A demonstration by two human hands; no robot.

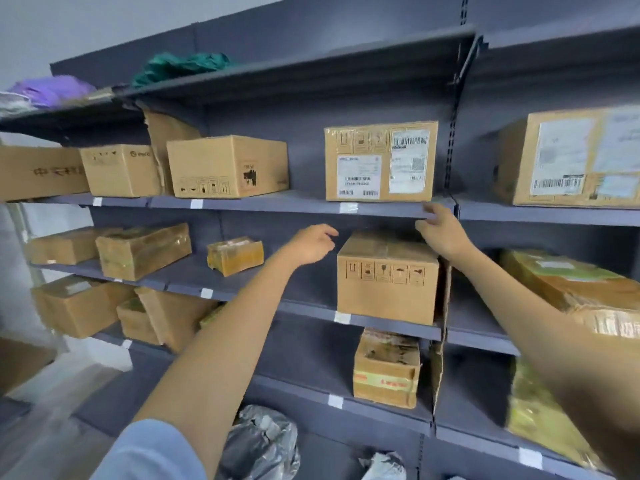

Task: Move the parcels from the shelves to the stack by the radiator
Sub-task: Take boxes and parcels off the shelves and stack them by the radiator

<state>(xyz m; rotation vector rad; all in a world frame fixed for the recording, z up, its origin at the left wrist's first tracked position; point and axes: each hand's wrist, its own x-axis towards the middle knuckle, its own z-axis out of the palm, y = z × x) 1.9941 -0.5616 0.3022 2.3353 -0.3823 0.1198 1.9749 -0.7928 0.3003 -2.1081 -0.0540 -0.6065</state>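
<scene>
Parcels fill the grey shelves [311, 206] in front of me, and the one I am reaching toward is the brown carton with handling symbols [387, 277], standing upright at the right end of the middle shelf, its front face flush with that shelf's front edge. My left hand [310, 247] hovers just left of the carton's top left corner, fingers loosely curled, holding nothing and not touching the cardboard as far as I can see. My right hand [441, 230] is raised above the carton's top right corner, fingers relaxed and spread, their tips at the front edge of the shelf above; it grips nothing either.

On that upper shelf, directly over my right hand, a labelled carton [381, 161] with white barcode stickers sits at the front edge. Further left on the same shelf lies a plain carton [227, 166]. On the middle shelf, left of my left hand, a small taped yellow parcel [235, 255] rests near the front edge, and beyond it a longer taped parcel [143, 250]. One shelf below the target carton stands a worn box with red tape [386, 368]. At the bottom edge of the view lies a crumpled grey plastic bag [261, 441]. The radiator stack is out of view.
</scene>
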